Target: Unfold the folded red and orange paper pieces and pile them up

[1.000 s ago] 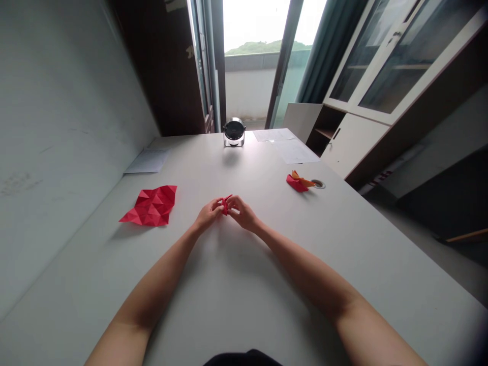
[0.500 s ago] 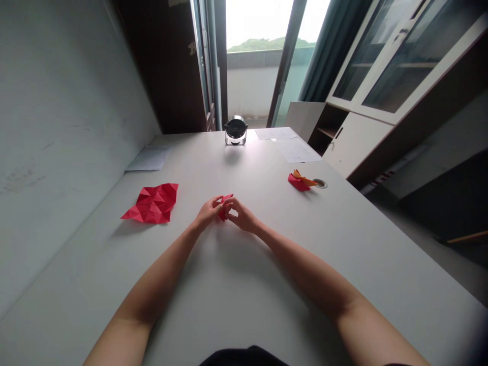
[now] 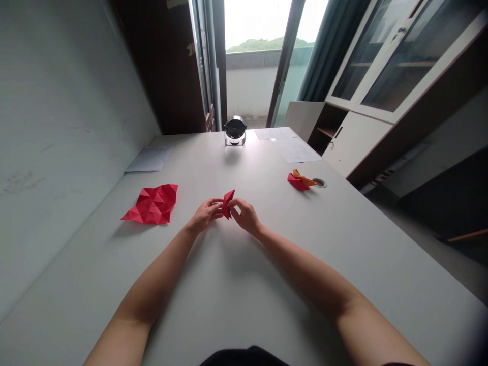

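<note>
A small folded red paper point(image 3: 227, 204), pointed at its top and bottom, is upright between my hands over the middle of the table. My right hand point(image 3: 244, 214) pinches its right side between thumb and fingers. At the paper's left side is my left hand point(image 3: 206, 213), fingers apart and stretched toward it; whether the fingertips touch it is hard to see. To the left lies a creased, unfolded red paper sheet point(image 3: 154, 204). A red and orange folded paper piece point(image 3: 300, 180) rests on the right of the table.
On the white table point(image 3: 244, 284) a round black device on a metal stand point(image 3: 235, 131) is at the far edge. Papers lie at the back left point(image 3: 148, 159) and back right point(image 3: 297, 150). A cable-hole ring point(image 3: 320, 183) is beside the red and orange piece. A wall point(image 3: 68, 152) borders the left.
The folded red paper has turned more upright and shows more between my hands. My left fingers have spread and drawn back a little to the left; my right hand keeps its pinch.
</note>
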